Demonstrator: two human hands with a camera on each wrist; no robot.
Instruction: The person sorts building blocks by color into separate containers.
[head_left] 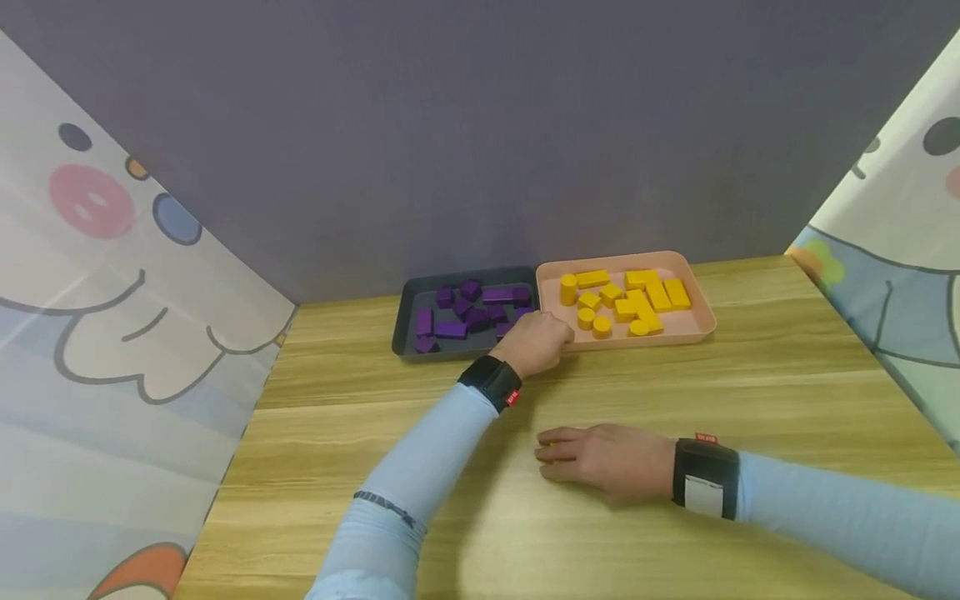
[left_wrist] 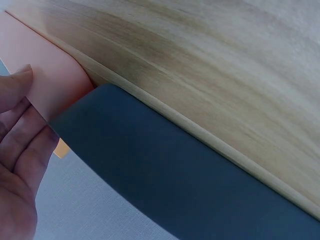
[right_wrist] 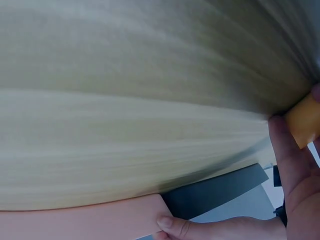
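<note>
My left hand (head_left: 534, 343) is at the front left corner of the pink tray (head_left: 703, 332). Its thumb (left_wrist: 20, 82) lies along the outside of the tray wall, while the other fingers curl over the rim, so it grips the wall. Several yellow blocks (head_left: 592, 279), cylinders among them, lie in that tray. Over the table to the front, my right hand (head_left: 611, 462) holds a yellow block (right_wrist: 304, 120) between thumb and fingers, low against the wood. From the head view this block is mostly covered by the hand.
Beside the pink tray, on its left, stands a dark grey tray (head_left: 401, 333) with several purple blocks (head_left: 452, 330). A grey wall (head_left: 480, 150) rises right behind both trays. Cartoon-printed sheets (head_left: 97, 350) flank the wooden table (head_left: 337, 433).
</note>
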